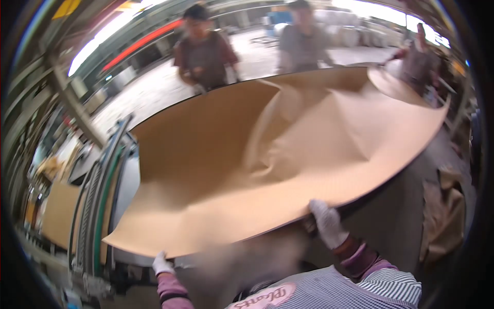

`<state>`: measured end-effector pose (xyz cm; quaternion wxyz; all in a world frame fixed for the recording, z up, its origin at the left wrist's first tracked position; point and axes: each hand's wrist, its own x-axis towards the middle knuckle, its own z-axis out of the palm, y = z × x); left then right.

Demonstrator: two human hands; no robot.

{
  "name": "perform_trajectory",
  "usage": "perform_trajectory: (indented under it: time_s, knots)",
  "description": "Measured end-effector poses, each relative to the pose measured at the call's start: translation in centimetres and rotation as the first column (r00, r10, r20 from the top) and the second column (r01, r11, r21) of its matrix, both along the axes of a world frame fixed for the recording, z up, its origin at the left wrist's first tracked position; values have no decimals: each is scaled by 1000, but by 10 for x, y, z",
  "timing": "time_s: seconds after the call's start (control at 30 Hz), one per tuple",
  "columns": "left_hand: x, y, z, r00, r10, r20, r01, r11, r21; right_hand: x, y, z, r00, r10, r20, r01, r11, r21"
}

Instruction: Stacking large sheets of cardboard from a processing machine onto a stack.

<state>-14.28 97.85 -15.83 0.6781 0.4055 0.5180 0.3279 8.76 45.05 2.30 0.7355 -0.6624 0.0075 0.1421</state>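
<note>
I've got both hands on the near edge of a big, thin, tan sheet of board (216,170), which bows and ripples across most of the view, w/ its far edge up by the other people. My left hand (162,264), in a white glove, grips the near-left corner area from underneath; only part of the glove shows, so I can't tell how tight the fingers close. My right hand (327,222), also white-gloved, is clamped over the near-right edge, fingers wrapped on top of the sheet.

Around it: a green-and-grey metal machine frame (103,190) runs along the sheet's left side, close to that edge. Two people in dark tops (206,51) stand just beyond the far edge, and a third person (419,56) is at the far right corner, arm reaching toward the sheet. A brown crumpled pile (442,211) sits at right, near the sheet's right side.

Hidden or unclear: whatever carries the sheet is covered by it. Motion blur smears the sheet's middle and the space below its near edge. Faces and far background are too soft to read.

Open room: grey concrete floor (391,216) shows btw my right hand and the pile.
</note>
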Motion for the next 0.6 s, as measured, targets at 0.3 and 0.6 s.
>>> perform_trajectory:
  time_s: [0.3,0.6]
  knots:
    - [99,-253,79,890,-454,49,444,837,-320,129,-424,-117,363,-900,240,930,365,-41]
    - [134,-228,-122,497,-832,246,737,554,386,66,-140,-199,735,-654,-178,640,757,-133]
